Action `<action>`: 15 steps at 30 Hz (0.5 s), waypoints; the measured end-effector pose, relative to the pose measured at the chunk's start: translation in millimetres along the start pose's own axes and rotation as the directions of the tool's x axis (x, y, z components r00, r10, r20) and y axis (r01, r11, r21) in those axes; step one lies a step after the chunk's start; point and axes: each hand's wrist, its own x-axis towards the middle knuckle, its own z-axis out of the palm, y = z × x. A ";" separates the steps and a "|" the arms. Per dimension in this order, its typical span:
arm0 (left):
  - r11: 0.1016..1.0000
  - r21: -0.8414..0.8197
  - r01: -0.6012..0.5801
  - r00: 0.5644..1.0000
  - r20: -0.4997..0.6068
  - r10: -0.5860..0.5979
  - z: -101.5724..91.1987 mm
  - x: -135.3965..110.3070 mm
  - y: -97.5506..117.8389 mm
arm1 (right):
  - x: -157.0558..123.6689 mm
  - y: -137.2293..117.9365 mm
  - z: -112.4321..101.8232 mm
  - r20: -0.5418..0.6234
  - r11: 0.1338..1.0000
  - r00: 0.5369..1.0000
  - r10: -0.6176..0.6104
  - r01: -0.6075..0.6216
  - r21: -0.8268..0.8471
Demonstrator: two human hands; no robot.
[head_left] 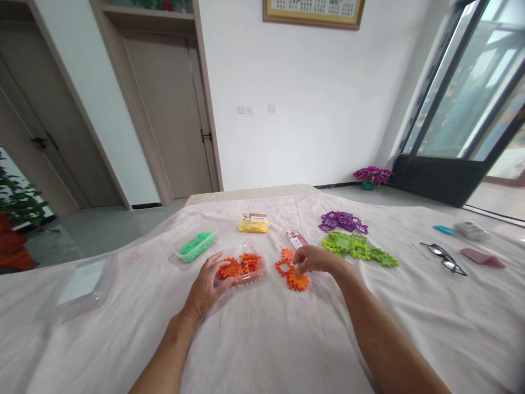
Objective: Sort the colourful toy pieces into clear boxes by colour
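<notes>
Steadying the clear tray [262,274] seems to be the left hand's [205,287] job: it lies on the near left corner, fingers loosely spread and reaching in to touch the orange pieces [243,266] inside. Just right of the tray, the right hand [314,259] bunches its fingertips together, pinching the loose orange pieces [296,279] on the cloth. Green pieces [356,247] lie further right.

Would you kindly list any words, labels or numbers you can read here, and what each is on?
Nothing reads clearly.
Gold-framed wall print: rows of characters, too small.
Label on the clear pack of yellow pieces: blurred.
Red-and-white card by the right hand: blurred.
</notes>
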 end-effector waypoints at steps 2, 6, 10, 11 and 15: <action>1.000 -0.001 0.003 1.000 0.000 -0.003 0.0 0.0 0.2 | -0.2 2.7 0.7 0.011 0.988 0.998 0.057 -0.055 -0.146; 1.000 -0.006 0.003 1.000 -0.007 -0.003 -0.1 -0.2 1.9 | -0.7 0.2 4.4 0.055 0.954 0.994 0.090 -0.070 -0.291; 1.000 -0.016 -0.008 1.000 -0.018 0.008 -0.6 -0.3 3.0 | -1.4 -1.6 4.6 0.105 0.984 0.994 0.039 -0.019 -0.178; 1.000 -0.018 -0.008 1.000 -0.017 0.007 -0.6 -0.3 3.3 | -1.5 -2.6 3.9 0.111 0.994 0.994 0.016 -0.004 -0.110; 1.000 -0.020 -0.004 1.000 -0.012 0.004 -0.3 -0.4 4.1 | -2.5 -18.1 3.0 -0.034 0.977 0.993 -0.110 0.115 0.179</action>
